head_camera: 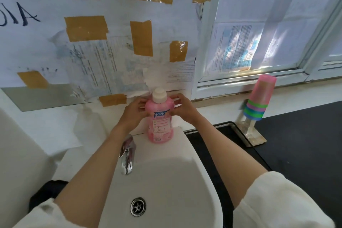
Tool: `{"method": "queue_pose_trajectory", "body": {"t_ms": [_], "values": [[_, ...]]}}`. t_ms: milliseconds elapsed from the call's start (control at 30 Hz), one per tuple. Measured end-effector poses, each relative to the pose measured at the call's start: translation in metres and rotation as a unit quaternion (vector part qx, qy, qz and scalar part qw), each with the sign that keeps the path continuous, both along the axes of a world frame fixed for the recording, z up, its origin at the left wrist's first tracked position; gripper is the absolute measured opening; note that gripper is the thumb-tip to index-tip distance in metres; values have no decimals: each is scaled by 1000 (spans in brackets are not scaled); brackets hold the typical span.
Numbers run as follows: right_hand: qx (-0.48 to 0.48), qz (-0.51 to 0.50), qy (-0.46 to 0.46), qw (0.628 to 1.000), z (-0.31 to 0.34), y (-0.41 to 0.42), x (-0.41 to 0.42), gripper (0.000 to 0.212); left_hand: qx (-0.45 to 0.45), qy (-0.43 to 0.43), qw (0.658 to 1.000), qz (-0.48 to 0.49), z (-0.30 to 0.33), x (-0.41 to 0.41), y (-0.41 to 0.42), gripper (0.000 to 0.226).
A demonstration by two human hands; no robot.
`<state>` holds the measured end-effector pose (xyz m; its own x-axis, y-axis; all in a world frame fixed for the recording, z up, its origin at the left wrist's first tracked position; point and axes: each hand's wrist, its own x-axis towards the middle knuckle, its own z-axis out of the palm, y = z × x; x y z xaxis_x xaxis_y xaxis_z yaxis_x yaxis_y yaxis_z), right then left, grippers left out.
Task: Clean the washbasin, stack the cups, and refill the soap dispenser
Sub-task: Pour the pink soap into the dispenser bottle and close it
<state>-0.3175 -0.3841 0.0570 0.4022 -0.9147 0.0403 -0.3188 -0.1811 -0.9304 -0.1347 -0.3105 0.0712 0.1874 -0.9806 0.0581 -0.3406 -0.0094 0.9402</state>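
A pink soap bottle (pixel 160 119) with a white cap (pixel 159 95) stands upright on the back ledge of the white washbasin (pixel 187 176), at about twelve o'clock from the drain (pixel 137 206) and hard against the wall. Both hands are on its upper part. The left hand (pixel 132 114) comes in from eight o'clock and its grip wraps the bottle's left shoulder, fingers curled round the side. The right hand (pixel 185 109) comes in from four o'clock and holds the right shoulder, thumb and fingertips set just below the cap. The cap is on the bottle. A chrome tap (pixel 127 155) sits at seven o'clock from the bottle, just beside its base, with the spout pointing down toward the bowl; the left forearm crosses just over it. At three o'clock from the bottle, well apart, a stack of cups (pixel 259 101) stands upside down on a post, a pink one on top with green, pink and blue rims showing below, its stand resting on the dark table (pixel 305 153) beside the basin. The wall behind carries sheets of paper (pixel 96 61) fixed with brown tape (pixel 86 27), and a window (pixel 268 24) fills the upper right. Cream sleeves (pixel 281 201) are pushed up both arms.
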Motion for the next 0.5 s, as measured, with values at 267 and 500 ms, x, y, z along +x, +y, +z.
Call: {"method": "queue_pose_trajectory", "body": {"t_ms": [267, 500], "values": [[-19, 5, 24, 1000, 6, 10, -1, 60, -4, -55, 998, -1, -2, -8, 16, 49], [-131, -52, 18, 990, 31, 22, 4, 33, -59, -79, 995, -4, 15, -19, 22, 60]]}}
